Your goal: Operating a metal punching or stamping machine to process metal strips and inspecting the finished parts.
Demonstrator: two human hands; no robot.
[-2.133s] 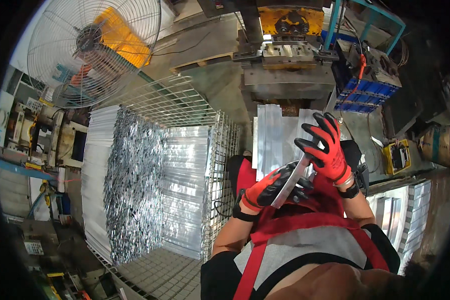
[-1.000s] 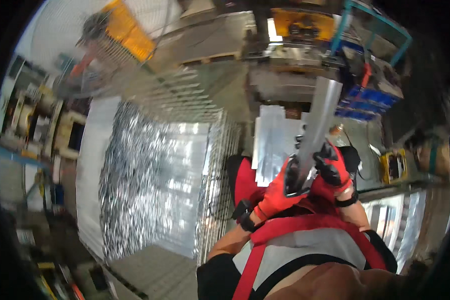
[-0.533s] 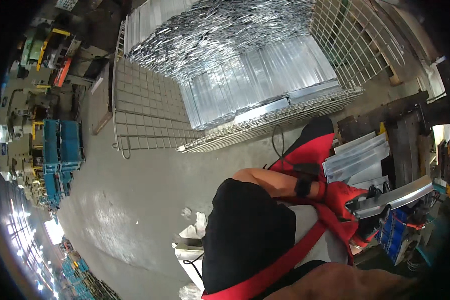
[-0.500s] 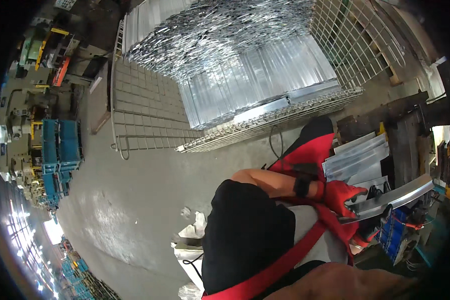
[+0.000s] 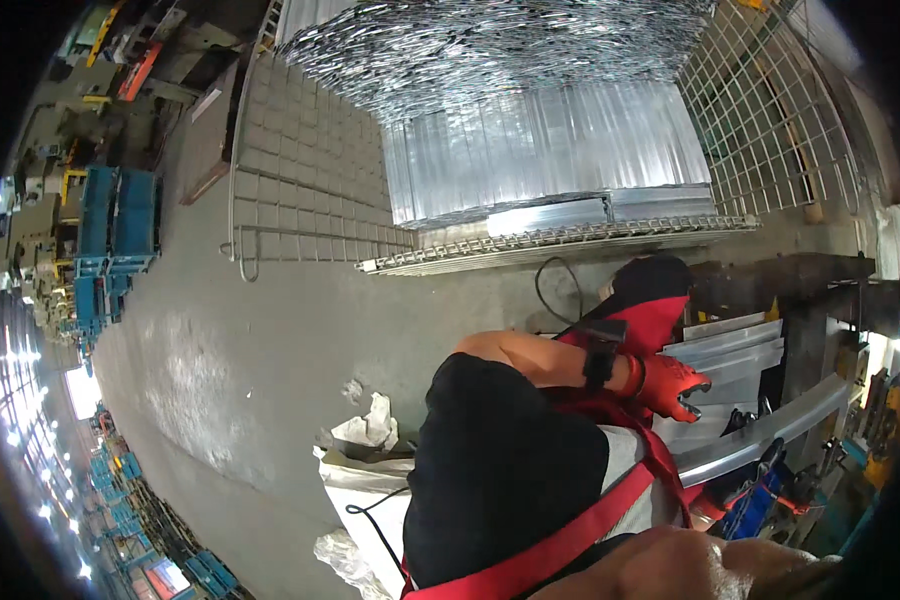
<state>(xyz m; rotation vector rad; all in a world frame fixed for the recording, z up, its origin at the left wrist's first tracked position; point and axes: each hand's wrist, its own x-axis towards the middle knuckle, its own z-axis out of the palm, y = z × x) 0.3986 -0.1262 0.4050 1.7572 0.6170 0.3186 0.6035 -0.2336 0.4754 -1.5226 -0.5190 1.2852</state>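
Observation:
My left hand (image 5: 670, 388), in a red glove with dark fingertips, is off the long silver metal strip (image 5: 808, 412). Its fingers are loosely bent with a gap at the thumb, and nothing shows between them. Several flat metal pieces (image 5: 725, 350) lie just beyond it. On the near side of the strip is my right hand (image 5: 760, 485), also gloved in red and black. Its dark fingers reach over the strip's edge and grip it. Part of that hand is hidden by the strip and my body.
A wire mesh basket (image 5: 320, 190) stands ahead, piled with silver metal strips (image 5: 550, 140). Machine parts (image 5: 870, 420) and a blue object (image 5: 752, 512) are at the right. White wrapping (image 5: 370, 490) sits by my left side. Blue racks (image 5: 115, 220) stand far left.
My left hand has come off the metal strip and drawn back from it. The strip now lies farther toward my body. The whole view has shifted slightly.

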